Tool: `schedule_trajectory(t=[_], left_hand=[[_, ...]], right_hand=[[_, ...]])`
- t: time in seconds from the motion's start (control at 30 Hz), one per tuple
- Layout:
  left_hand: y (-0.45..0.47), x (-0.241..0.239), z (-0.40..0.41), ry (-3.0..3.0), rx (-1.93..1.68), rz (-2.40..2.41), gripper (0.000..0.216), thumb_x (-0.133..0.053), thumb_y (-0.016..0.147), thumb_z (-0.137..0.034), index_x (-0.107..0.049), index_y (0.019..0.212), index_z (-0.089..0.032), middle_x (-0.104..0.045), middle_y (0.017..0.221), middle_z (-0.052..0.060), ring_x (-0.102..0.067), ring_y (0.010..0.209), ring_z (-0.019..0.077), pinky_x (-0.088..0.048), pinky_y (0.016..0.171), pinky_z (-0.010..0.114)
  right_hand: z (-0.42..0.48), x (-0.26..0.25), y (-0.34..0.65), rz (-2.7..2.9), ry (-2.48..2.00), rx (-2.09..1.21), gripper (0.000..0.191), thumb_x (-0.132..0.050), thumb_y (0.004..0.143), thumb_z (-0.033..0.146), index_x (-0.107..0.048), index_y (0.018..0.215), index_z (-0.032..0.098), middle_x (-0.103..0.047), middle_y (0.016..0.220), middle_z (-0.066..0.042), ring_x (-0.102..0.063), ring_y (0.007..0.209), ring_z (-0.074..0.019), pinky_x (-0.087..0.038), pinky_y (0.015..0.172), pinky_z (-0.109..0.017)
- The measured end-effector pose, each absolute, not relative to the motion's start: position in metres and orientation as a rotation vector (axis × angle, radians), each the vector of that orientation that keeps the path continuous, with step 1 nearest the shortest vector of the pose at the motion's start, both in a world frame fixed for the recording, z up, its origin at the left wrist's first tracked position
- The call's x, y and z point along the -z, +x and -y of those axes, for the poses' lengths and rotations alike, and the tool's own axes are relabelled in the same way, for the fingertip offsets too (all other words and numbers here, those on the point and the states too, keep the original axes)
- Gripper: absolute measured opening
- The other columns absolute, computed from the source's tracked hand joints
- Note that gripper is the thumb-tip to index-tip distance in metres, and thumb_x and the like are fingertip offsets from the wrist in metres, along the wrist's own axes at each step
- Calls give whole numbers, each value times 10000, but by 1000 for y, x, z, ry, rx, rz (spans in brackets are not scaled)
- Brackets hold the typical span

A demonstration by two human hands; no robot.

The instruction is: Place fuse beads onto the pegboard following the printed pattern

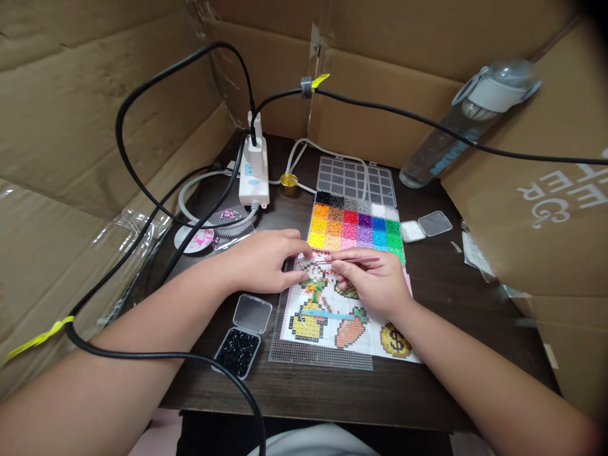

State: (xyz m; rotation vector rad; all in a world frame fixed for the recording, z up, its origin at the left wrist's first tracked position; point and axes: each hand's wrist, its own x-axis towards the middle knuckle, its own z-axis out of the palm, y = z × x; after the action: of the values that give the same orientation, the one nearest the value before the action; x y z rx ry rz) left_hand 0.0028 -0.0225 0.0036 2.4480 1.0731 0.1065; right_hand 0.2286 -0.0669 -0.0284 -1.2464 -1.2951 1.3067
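My right hand point(375, 278) pinches thin pinkish tweezers point(356, 259), whose tip points left over the upper part of a printed pattern sheet point(373, 316). My left hand point(268, 259) rests at the sheet's upper left edge, thumb and index finger apart, with nothing visible between them. A clear pegboard point(323, 358) lies with the sheet, its dotted edge showing at the front. Small colored beads point(313, 288) are scattered on it near my fingertips. Pixel pictures of a carrot point(350, 330) and a coin point(395, 340) show on the paper. My right hand partly covers another picture.
Behind the sheet sits a divided box of colored beads point(350, 218), lid open. A small case of black beads point(237, 353) stands front left, a white-bead case point(413, 231) right. A power strip point(254, 183), a bottle point(456, 139) and looping black cables point(142, 354) surround the space.
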Motion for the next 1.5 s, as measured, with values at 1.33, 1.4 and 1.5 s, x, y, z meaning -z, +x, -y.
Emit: schedule_trajectory(t=[1.33, 1.4, 1.5], left_hand=[[3, -2, 23, 2486, -111, -1053, 369, -617, 903, -422, -737, 1185, -215, -699, 1073, 76, -679, 946, 254, -490, 830, 373], [3, -1, 22, 2487, -122, -1047, 364, -609, 909, -411, -736, 1189, -216, -701, 1083, 78, -681, 953, 251, -495, 841, 371], [3, 0, 22, 2486, -128, -1047, 364, -612, 909, -394, -732, 1200, -211, -704, 1093, 81, -684, 970, 250, -502, 862, 369]], right_hand=[[73, 21, 229, 1441, -1151, -1364, 67, -814, 742, 237, -858, 793, 237, -791, 727, -49, -601, 496, -88, -497, 445, -198], [73, 22, 228, 1415, -1174, -1396, 78, -811, 744, 250, -859, 804, 234, -780, 705, -46, -586, 482, -86, -475, 428, -195], [73, 23, 228, 1404, -1196, -1427, 88, -805, 741, 242, -858, 808, 218, -740, 628, -32, -569, 471, -85, -459, 428, -193]])
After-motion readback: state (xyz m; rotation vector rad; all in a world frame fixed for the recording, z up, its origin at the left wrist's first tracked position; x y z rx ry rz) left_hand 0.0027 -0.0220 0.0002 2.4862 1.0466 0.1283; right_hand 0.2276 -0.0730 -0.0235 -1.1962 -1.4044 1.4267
